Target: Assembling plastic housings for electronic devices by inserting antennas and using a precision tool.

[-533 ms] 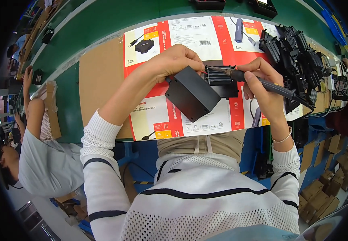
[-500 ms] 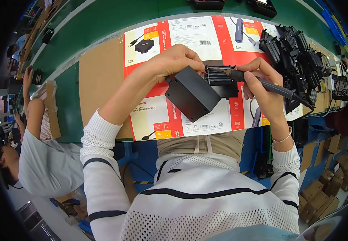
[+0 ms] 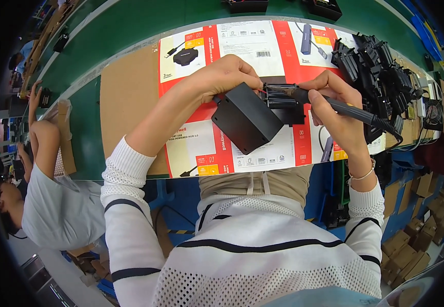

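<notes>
My right hand (image 3: pixel 337 100) grips a soldering iron (image 3: pixel 345 108) like a pen. The iron's tip points left, at the end of a black ribbed battery holder (image 3: pixel 282 97). There my left hand (image 3: pixel 232 77) is closed in a pinch on a thin red wire (image 3: pixel 261 91); the fingertips are partly hidden. Below this hand a black plastic box (image 3: pixel 247 118) sits tilted, close against the holder. Under the holder shows a flat black piece (image 3: pixel 294 115). Whether the iron's tip touches the wire is too small to tell.
Printed red and white cardboard (image 3: pixel 252 41) covers the work surface, with plain brown cardboard (image 3: pixel 130 97) at its left. A heap of black battery holders (image 3: pixel 375 77) lies right of my right hand. The iron's cord (image 3: pixel 393 138) runs off rightward. At left sits a co-worker (image 3: pixel 63 204).
My hands, the iron and the black box stay nearly in place, with only slight shifts. Open black trays at the far edge appear a little farther left.
</notes>
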A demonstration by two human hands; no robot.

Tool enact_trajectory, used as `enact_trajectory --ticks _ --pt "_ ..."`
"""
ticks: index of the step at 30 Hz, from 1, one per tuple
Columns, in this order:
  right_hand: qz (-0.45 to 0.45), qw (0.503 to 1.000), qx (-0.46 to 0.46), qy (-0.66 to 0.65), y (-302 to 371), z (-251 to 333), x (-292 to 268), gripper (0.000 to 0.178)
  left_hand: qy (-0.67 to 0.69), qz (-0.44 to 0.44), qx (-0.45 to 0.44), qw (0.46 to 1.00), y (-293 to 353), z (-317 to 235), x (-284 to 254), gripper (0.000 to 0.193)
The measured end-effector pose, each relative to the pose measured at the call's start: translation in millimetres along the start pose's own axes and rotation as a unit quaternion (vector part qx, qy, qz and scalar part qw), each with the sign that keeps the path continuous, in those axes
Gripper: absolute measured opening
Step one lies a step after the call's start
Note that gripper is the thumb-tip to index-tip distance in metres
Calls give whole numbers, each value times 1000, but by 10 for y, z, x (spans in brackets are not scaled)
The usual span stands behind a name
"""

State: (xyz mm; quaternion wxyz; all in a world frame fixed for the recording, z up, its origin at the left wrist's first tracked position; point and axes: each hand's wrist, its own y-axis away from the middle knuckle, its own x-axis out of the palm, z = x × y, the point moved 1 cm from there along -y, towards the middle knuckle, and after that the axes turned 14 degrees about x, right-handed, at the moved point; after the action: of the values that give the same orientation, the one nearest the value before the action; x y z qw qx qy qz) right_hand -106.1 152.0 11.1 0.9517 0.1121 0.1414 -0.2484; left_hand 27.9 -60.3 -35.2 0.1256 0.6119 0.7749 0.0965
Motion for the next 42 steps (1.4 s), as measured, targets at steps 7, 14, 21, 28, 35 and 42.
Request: enact_trajectory --ticks 7,14,21,28,35,42 --pt "-2 998 -21 61 24 53 -1 12 0 9 -5 1000 5 -28 -16 21" --pt "-46 998 -16 -29 82 -67 26 13 2 8 -2 1000 -10 -29 -10 21" --pt "-124 934 -195 271 -94 -261 235 15 -4 9 8 1000 -33 35 -16 21" --pt "-148 878 -267 368 -199 -236 409 16 -11 9 13 1000 -58 100 -29 22" --pt "-147 881 -265 364 -165 -229 431 15 -11 6 13 1000 -42 80 -17 20" --pt "-186 864 -294 363 -227 -326 484 22 -24 17 21 999 -42 67 14 22"
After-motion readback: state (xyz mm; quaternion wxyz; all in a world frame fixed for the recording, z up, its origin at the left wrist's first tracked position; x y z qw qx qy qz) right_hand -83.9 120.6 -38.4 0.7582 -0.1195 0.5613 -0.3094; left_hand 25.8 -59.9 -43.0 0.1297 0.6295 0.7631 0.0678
